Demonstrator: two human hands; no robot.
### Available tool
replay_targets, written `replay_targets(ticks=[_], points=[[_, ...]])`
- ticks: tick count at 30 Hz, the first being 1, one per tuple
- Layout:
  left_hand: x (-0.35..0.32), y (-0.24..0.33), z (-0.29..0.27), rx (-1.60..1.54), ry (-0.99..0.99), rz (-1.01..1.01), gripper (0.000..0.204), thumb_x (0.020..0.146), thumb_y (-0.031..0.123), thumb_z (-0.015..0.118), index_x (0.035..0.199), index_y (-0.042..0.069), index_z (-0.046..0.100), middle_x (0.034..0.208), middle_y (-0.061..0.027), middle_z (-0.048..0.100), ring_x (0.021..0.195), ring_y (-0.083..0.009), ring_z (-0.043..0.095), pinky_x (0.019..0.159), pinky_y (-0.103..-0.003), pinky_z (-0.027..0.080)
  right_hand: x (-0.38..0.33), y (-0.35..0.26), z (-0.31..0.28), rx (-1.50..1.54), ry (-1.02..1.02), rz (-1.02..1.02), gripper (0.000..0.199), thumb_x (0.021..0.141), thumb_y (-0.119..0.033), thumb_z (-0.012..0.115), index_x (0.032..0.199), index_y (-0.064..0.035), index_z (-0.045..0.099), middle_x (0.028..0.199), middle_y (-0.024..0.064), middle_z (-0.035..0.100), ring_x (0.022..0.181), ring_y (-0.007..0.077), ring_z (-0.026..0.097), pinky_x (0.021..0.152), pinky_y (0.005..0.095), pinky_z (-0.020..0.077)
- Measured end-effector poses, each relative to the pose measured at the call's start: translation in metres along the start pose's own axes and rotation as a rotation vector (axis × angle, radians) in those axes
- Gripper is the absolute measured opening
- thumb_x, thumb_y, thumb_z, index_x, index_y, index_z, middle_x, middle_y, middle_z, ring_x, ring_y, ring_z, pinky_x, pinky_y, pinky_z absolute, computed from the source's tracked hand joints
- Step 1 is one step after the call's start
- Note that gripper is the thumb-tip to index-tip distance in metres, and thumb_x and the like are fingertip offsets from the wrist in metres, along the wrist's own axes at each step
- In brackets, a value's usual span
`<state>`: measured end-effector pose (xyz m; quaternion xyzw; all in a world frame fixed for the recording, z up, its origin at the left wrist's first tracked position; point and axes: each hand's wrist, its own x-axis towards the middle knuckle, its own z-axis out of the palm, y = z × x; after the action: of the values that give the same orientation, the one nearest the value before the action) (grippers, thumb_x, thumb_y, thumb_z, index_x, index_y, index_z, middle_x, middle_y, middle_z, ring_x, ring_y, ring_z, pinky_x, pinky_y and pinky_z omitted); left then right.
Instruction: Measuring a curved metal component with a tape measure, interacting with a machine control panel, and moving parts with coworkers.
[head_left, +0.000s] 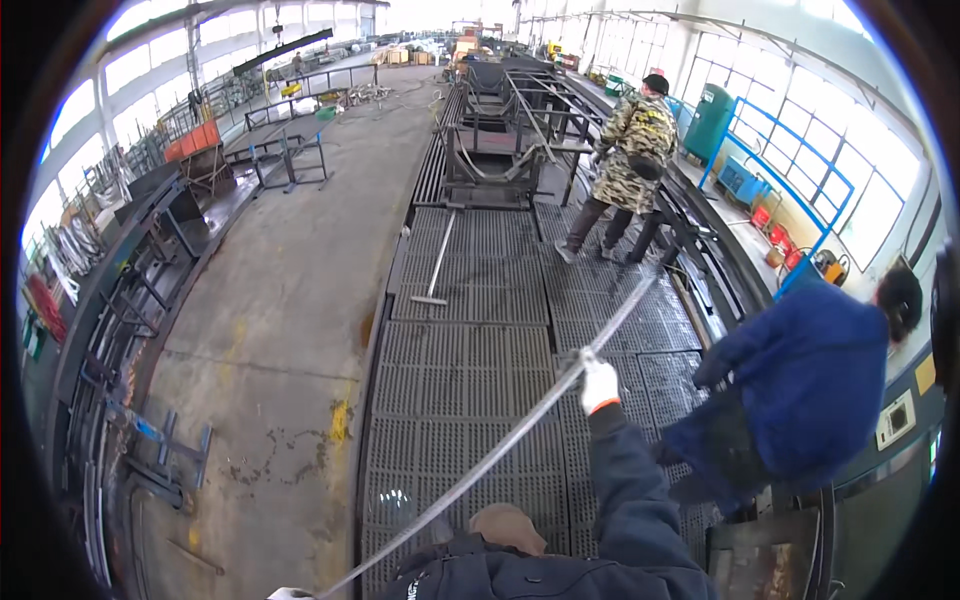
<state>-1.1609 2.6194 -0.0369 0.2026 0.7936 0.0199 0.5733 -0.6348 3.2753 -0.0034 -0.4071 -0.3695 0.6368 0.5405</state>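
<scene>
Right hand closed round metal bar, left hand unclear, over slotted platform, windowed hall.

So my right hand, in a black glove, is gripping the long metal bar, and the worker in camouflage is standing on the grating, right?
Not quite: the head view shows a white glove, not a black one. Your right hand does grip the long metal bar, and the worker in camouflage is standing on the grating.
</scene>
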Motion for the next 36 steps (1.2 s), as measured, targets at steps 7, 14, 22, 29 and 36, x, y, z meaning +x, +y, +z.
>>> replay_targets(ticks=[7, 14, 22, 29, 36], points=[[0.120, 0.190, -0.138, -0.080, -0.002, -0.011, 0.032, 0.091, 0.028, 0.077, 0.112, 0.003, 0.078, 0.092, -0.0008, 0.076, 0.078, -0.0106, 0.063, 0.074, -0.027, 0.050, 0.297, 0.036, 0.086, -0.009, -0.113, 0.023, 0.039, 0.104, -0.032, 0.058, 0.113, 0.0049, 0.064, 0.091, 0.0147, 0.070, 0.080, 0.0278, 0.070, 0.074, 0.0410, 0.0588], [0.160, 0.478, -0.157, -0.222, 0.045, 0.082, 0.038, 0.094, 0.025, 0.072, 0.120, -0.003, 0.072, 0.103, -0.0066, 0.076, 0.093, -0.0134, 0.068, 0.088, -0.030, 0.053, 0.470, 0.083, 0.244, 0.038, -0.448, 0.340, 0.041, 0.103, -0.036, 0.060, 0.119, 0.0026, 0.062, 0.102, 0.0141, 0.072, 0.089, 0.0260, 0.072, 0.076, 0.0388, 0.0594], [0.259, 0.695, -0.231, -0.409, -0.024, 0.143, 0.026, 0.095, 0.018, 0.065, 0.107, -0.004, 0.072, 0.094, -0.0049, 0.073, 0.086, -0.0107, 0.065, 0.081, -0.028, 0.052, 0.634, 0.140, 0.351, -0.074, -0.641, 0.461, 0.040, 0.105, -0.038, 0.059, 0.121, -0.0022, 0.068, 0.104, 0.0065, 0.073, 0.085, 0.0150, 0.069, 0.064, 0.0307, 0.0570], [0.407, 0.821, -0.365, -0.629, 0.051, 0.187, 0.024, 0.094, 0.016, 0.065, 0.103, -0.005, 0.074, 0.090, -0.0058, 0.073, 0.080, -0.0113, 0.065, 0.074, -0.027, 0.051, 0.850, 0.209, 0.390, -0.381, -0.708, 0.533, 0.056, 0.103, -0.046, 0.058, 0.132, 0.0016, 0.060, 0.108, 0.0144, 0.072, 0.092, 0.0224, 0.072, 0.080, 0.0349, 0.0588], [0.567, 0.952, -0.612, -0.585, 0.098, 0.350, 0.022, 0.094, 0.013, 0.062, 0.103, -0.005, 0.073, 0.093, -0.0072, 0.073, 0.084, -0.0149, 0.067, 0.080, -0.029, 0.053, 1.031, 0.235, 0.370, -0.257, -0.152, 0.571, 0.045, 0.104, -0.037, 0.061, 0.130, -0.0002, 0.060, 0.107, 0.0135, 0.074, 0.084, 0.0207, 0.072, 0.069, 0.0324, 0.0570]])
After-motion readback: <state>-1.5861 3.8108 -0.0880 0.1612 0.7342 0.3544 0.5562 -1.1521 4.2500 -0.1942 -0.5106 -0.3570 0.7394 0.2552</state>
